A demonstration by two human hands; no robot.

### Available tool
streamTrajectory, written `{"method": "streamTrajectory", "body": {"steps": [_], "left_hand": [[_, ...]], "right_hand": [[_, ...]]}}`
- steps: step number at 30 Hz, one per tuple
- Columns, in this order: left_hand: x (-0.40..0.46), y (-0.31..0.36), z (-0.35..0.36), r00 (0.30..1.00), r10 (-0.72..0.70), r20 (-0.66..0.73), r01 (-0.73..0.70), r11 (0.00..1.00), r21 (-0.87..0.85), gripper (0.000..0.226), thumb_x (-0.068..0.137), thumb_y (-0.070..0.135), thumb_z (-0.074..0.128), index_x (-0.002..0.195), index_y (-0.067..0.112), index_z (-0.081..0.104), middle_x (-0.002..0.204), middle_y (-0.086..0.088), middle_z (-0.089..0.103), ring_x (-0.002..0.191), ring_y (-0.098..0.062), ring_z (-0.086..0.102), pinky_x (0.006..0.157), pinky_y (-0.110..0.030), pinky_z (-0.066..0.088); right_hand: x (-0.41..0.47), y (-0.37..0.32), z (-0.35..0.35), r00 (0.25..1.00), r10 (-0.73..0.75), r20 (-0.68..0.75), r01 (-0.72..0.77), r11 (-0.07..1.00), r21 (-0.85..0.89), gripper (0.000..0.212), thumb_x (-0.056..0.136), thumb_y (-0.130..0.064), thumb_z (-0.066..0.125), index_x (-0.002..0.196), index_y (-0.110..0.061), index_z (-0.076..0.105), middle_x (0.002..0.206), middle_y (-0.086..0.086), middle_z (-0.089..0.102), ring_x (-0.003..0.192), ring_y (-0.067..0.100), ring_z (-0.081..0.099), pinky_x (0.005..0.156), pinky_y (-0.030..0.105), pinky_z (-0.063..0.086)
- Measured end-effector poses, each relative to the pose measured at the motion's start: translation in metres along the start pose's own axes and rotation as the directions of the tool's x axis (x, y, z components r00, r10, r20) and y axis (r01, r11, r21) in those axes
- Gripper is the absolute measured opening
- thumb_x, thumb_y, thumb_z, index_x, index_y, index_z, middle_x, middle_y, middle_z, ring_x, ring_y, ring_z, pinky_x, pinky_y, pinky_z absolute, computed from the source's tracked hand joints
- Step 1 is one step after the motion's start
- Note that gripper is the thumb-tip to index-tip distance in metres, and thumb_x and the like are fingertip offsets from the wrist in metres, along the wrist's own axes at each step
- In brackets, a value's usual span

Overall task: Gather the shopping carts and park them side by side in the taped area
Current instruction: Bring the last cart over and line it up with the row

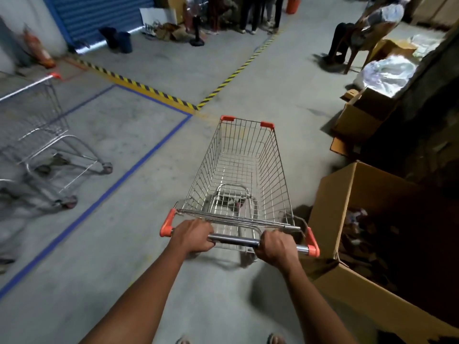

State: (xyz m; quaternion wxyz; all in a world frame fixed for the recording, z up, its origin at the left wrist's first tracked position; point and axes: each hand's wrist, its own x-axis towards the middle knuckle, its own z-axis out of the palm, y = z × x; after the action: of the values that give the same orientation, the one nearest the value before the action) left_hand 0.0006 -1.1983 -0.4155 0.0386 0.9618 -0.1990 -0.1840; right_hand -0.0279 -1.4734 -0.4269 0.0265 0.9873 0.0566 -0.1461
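Note:
An empty wire shopping cart (244, 167) with orange corner caps stands in front of me on the concrete floor, pointing away. My left hand (192, 235) grips the left part of its metal handle bar (233, 240), and my right hand (275, 247) grips the right part. The cart stands to the right of the blue tape outline (139, 161), outside it. A second wire cart (42, 142) stands inside the taped area at the left, partly cut off by the frame edge.
Open cardboard boxes (360, 234) crowd the right side close to the cart. Yellow-black hazard tape (154, 90) runs across the floor ahead. A seated person (357, 33) and standing people (258, 13) are at the back. A fire extinguisher (37, 45) leans far left.

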Motion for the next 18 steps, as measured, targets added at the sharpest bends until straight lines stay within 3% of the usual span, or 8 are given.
{"method": "streamTrajectory", "body": {"steps": [5,10,18], "left_hand": [[-0.040,0.061,0.025,0.992,-0.125,-0.035,0.123,0.991,-0.054,0.018,0.077,0.042,0.054,0.082,0.027,0.061,0.075,0.007,0.061,0.068,-0.015,0.056,0.060,-0.028,0.040],[-0.067,0.125,0.053,0.957,-0.269,-0.108,0.257,0.960,-0.110,0.015,0.076,0.045,0.052,0.082,0.032,0.056,0.080,0.007,0.065,0.075,-0.016,0.062,0.062,-0.029,0.042],[-0.087,0.193,0.072,0.894,-0.435,-0.107,0.415,0.895,-0.164,0.027,0.074,0.047,0.050,0.085,0.028,0.065,0.080,0.005,0.067,0.079,-0.017,0.067,0.066,-0.028,0.046]], "right_hand": [[-0.037,0.040,-0.002,0.989,-0.146,0.004,0.146,0.989,-0.004,0.026,0.088,-0.050,0.055,0.087,-0.024,0.057,0.092,0.003,0.070,0.083,0.025,0.067,0.071,0.036,0.047],[-0.057,0.082,-0.001,0.941,-0.337,0.012,0.337,0.941,-0.034,0.021,0.093,-0.046,0.050,0.087,-0.026,0.055,0.096,0.004,0.071,0.088,0.026,0.068,0.071,0.035,0.043],[-0.061,0.124,-0.002,0.871,-0.491,0.032,0.492,0.870,-0.030,0.025,0.093,-0.048,0.048,0.088,-0.025,0.053,0.087,-0.001,0.063,0.075,0.021,0.058,0.070,0.034,0.047]]}}
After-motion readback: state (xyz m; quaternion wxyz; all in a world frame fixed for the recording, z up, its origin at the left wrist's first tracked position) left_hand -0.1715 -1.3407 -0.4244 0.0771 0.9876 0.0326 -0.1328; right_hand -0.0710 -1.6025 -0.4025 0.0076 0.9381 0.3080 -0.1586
